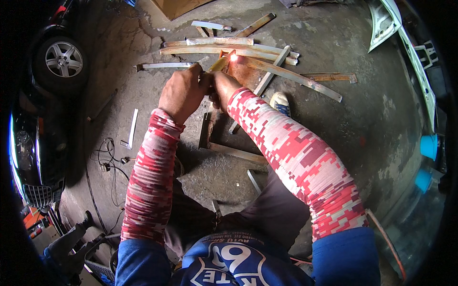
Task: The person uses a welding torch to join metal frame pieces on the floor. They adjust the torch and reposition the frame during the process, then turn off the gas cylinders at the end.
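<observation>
My left hand (183, 92) and my right hand (222, 87) are closed together around a torch, whose grip they hide. Its yellowish front (219, 65) shows beyond my fingers, slanting up to the right. A bright white glow (233, 57) burns at its tip, against the end of a rusty metal piece (245, 75). Long curved metal strips (214, 49) lie just beyond the glow. A further curved strip (296, 80) runs off to the right, over a straight bar (271, 72). Nearer me, under my wrists, is a rusty angled frame (234, 150).
A car with a wheel (63, 59) stands at the left. Cables (107, 157) and a bent metal strip (133, 127) lie on the concrete floor (343, 114). My shoe (280, 103) is beside the bars. White panels (387, 24) and blue tubs (429, 146) line the right; a hose (389, 243) runs at lower right.
</observation>
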The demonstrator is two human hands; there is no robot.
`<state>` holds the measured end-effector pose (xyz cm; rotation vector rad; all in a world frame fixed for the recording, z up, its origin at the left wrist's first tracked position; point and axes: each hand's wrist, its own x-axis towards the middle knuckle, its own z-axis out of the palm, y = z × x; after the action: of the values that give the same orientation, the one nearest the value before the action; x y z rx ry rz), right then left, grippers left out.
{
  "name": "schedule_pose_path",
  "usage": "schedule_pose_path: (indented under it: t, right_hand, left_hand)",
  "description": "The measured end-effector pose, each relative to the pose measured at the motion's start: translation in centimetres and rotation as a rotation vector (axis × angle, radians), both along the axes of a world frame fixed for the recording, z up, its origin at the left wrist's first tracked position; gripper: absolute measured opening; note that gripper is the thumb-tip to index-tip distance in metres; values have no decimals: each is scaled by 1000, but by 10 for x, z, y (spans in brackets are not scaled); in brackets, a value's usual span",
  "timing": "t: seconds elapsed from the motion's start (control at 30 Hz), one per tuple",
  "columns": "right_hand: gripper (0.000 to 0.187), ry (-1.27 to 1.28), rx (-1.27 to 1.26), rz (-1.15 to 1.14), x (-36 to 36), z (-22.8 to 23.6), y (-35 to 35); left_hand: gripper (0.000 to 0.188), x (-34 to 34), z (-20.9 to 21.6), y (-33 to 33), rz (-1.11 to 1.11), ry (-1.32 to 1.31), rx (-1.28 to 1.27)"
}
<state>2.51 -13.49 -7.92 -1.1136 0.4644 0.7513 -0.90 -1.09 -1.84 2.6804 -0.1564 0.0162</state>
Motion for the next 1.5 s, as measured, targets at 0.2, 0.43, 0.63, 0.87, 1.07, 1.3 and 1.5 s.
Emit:
schedule_pose_path:
  t: [0.2, 0.43, 0.63, 0.87, 1.07, 1.3, 1.5]
  right_hand:
    - [27, 7, 13, 60, 4, -9, 1]
    - [32, 61, -29, 74, 6, -15, 3]
    - [20, 40, -25, 80, 7, -18, 3]
    - [17, 17, -31, 46, 5, -16, 4]
    - [16, -11, -75, 28, 5, -16, 3]
    - [16, 8, -34, 67, 3, -7, 3]
    - [17, 29, 4, 78, 0, 6, 5]
  left_hand:
    - [35, 1, -3, 3, -14, -9, 14]
    - [29, 0, -1, 2, 12, -14, 23]
    - [36, 2, -1, 5, -5, 18, 16]
    - [36, 2, 0, 5, -9, 4, 23]
    - [26, -2, 2, 1, -28, -18, -28]
    - [24, -3, 7, 3, -71, -1, -44]
    - [25, -1, 13, 9, -137, 64, -86]
